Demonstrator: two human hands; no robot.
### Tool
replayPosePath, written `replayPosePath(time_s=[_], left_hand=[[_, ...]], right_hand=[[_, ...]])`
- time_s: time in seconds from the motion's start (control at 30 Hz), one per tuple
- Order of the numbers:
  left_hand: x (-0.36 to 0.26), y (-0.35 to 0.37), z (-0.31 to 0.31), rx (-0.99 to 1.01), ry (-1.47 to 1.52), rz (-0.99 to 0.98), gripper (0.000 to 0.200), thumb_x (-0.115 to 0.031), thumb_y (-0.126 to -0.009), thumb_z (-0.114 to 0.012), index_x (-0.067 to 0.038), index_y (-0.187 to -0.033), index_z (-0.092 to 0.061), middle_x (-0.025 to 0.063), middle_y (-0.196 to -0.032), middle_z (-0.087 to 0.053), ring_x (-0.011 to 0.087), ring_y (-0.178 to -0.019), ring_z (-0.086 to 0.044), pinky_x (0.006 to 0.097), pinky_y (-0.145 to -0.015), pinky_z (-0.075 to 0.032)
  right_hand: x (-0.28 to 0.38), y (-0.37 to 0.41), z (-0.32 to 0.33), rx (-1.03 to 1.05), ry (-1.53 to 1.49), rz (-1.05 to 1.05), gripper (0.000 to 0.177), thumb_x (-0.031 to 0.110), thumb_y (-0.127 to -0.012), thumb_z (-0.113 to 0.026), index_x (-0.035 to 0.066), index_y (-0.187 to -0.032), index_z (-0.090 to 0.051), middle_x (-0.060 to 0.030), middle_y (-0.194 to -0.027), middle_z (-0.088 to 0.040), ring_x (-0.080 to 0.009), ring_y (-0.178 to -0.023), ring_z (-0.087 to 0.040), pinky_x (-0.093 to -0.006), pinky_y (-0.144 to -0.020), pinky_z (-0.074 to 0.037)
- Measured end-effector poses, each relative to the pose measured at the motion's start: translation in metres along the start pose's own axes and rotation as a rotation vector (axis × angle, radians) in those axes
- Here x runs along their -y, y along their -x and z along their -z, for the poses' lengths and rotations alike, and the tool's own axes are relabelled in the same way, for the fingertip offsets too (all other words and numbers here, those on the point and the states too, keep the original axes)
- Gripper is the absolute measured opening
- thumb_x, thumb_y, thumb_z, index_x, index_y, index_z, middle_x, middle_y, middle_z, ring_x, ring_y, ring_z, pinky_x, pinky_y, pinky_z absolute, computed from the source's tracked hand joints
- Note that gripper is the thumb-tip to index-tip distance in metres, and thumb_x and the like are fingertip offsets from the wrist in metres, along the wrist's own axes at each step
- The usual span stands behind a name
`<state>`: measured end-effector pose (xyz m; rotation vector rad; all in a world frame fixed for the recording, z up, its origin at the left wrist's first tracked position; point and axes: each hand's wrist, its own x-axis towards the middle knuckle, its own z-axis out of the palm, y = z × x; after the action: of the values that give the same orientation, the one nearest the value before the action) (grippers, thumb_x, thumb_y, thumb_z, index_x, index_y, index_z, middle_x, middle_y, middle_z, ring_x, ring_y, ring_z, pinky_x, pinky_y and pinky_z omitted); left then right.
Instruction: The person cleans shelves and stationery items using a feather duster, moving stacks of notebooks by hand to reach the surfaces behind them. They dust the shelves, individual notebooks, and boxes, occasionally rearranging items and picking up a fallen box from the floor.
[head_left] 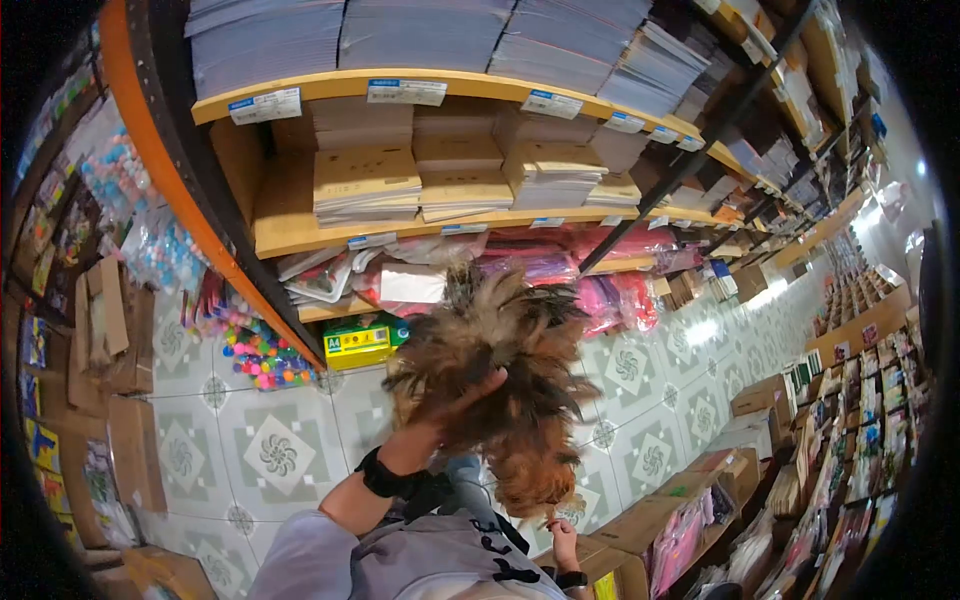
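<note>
A bushy feather duster [500, 345], dark brown at the top and orange-brown lower down, fills the middle of the view. My left hand [445, 420] grips it from the left, its fingers largely buried in the plumes and one finger showing on top. A black band circles that wrist. Below the orange feathers, my right hand [564, 542] has its fingers closed at the duster's lower end. That hand is small in view, and the part it grips is mostly hidden.
Ahead stands a shelf [330, 235] with paper stacks and wrapped goods; a yellow-green A4 box [358, 343] sits at its foot. Colourful balls [270, 355] lie by an orange post [170, 150]. Cardboard boxes [640, 515] line the right, and patterned floor tiles [275, 450] spread below.
</note>
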<state>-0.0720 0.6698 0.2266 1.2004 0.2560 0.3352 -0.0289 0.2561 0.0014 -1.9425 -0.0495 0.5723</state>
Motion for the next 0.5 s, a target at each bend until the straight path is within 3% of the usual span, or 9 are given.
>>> replayPosePath(time_s=[0.03,0.1,0.13,0.2,0.3,0.33,0.4,0.43,0.5], left_hand=[[-0.009,0.004,-0.005,0.007,-0.002,0.001,0.038,-0.018,-0.075,-0.058,-0.005,-0.109,-0.047,0.0028,-0.11,-0.044,0.0112,-0.101,-0.04,0.026,-0.087,-0.033],[-0.034,0.013,-0.018,-0.065,-0.435,-0.176,0.037,-0.02,-0.078,-0.055,-0.004,-0.11,-0.046,0.0037,-0.11,-0.045,0.0141,-0.102,-0.041,0.0271,-0.088,-0.033],[-0.034,0.011,-0.022,-0.066,-0.437,-0.177,0.037,-0.02,-0.078,-0.055,-0.004,-0.11,-0.046,0.0037,-0.11,-0.045,0.0141,-0.102,-0.041,0.0271,-0.088,-0.033],[-0.031,0.008,-0.026,-0.118,0.081,0.091,0.033,-0.02,-0.083,-0.047,-0.003,-0.112,-0.043,0.005,-0.11,-0.045,0.0149,-0.101,-0.041,0.0285,-0.088,-0.033],[0.046,-0.02,0.01,-0.149,0.286,-0.115,0.034,-0.021,-0.086,-0.041,-0.003,-0.115,-0.038,0.0067,-0.115,-0.042,0.0151,-0.103,-0.041,0.0283,-0.088,-0.033],[0.025,-0.022,0.015,-0.057,0.761,0.103,0.035,-0.022,-0.087,-0.037,-0.004,-0.117,-0.035,0.0077,-0.115,-0.042,0.0169,-0.104,-0.041,0.0287,-0.087,-0.034],[0.033,-0.032,0.011,-0.131,0.749,-0.163,0.041,-0.022,-0.083,-0.047,-0.003,-0.116,-0.034,0.0084,-0.112,-0.045,0.0202,-0.103,-0.044,0.03,-0.086,-0.035],[0.059,-0.038,0.011,-0.119,0.749,-0.152,0.041,-0.022,-0.083,-0.047,-0.003,-0.116,-0.034,0.0084,-0.112,-0.045,0.0202,-0.103,-0.044,0.03,-0.086,-0.035],[0.12,-0.045,0.01,-0.053,0.264,-0.317,0.052,-0.02,-0.073,-0.06,-0.003,-0.116,-0.034,0.0065,-0.104,-0.049,0.0197,-0.096,-0.047,0.0307,-0.082,-0.038]], right_hand=[[-0.001,0.0,0.001,-0.003,0.006,-0.01,0.023,0.017,-0.078,-0.047,0.001,-0.062,-0.052,-0.0004,-0.061,-0.05,-0.0082,-0.061,-0.044,-0.0216,-0.058,-0.035],[0.002,0.001,-0.001,-0.003,0.01,-0.018,0.019,0.014,-0.077,-0.046,0.001,-0.063,-0.052,-0.0003,-0.063,-0.051,-0.0084,-0.062,-0.045,-0.0219,-0.059,-0.035],[0.009,0.002,-0.002,0.001,0.004,-0.017,0.02,0.014,-0.077,-0.047,0.001,-0.062,-0.052,0.0,-0.062,-0.051,-0.0086,-0.061,-0.045,-0.0219,-0.059,-0.035],[0.006,0.002,-0.001,0.009,-0.001,-0.016,0.02,0.014,-0.077,-0.047,0.002,-0.061,-0.052,0.0002,-0.061,-0.05,-0.0088,-0.061,-0.044,-0.0218,-0.059,-0.035],[-0.007,-0.005,0.004,0.014,-0.153,-0.059,0.025,0.019,-0.077,-0.049,0.003,-0.058,-0.051,0.0005,-0.06,-0.049,-0.0089,-0.061,-0.044,-0.0218,-0.059,-0.034],[0.002,-0.006,0.003,-0.011,-0.109,-0.062,0.026,0.019,-0.078,-0.049,0.002,-0.059,-0.051,0.0006,-0.059,-0.048,-0.0086,-0.06,-0.042,-0.0219,-0.058,-0.033],[0.025,-0.005,-0.001,-0.057,-0.072,-0.072,0.027,0.019,-0.079,-0.049,0.0,-0.06,-0.051,0.0007,-0.058,-0.047,-0.0082,-0.059,-0.041,-0.022,-0.057,-0.033],[0.04,-0.005,-0.005,-0.068,-0.033,-0.076,0.03,0.022,-0.079,-0.048,0.001,-0.059,-0.05,0.0011,-0.058,-0.046,-0.0082,-0.058,-0.04,-0.0224,-0.056,-0.032],[0.06,-0.014,-0.014,-0.077,-0.006,-0.062,0.034,0.028,-0.081,-0.047,0.004,-0.057,-0.049,0.002,-0.057,-0.044,-0.0077,-0.056,-0.038,-0.0223,-0.053,-0.03]])
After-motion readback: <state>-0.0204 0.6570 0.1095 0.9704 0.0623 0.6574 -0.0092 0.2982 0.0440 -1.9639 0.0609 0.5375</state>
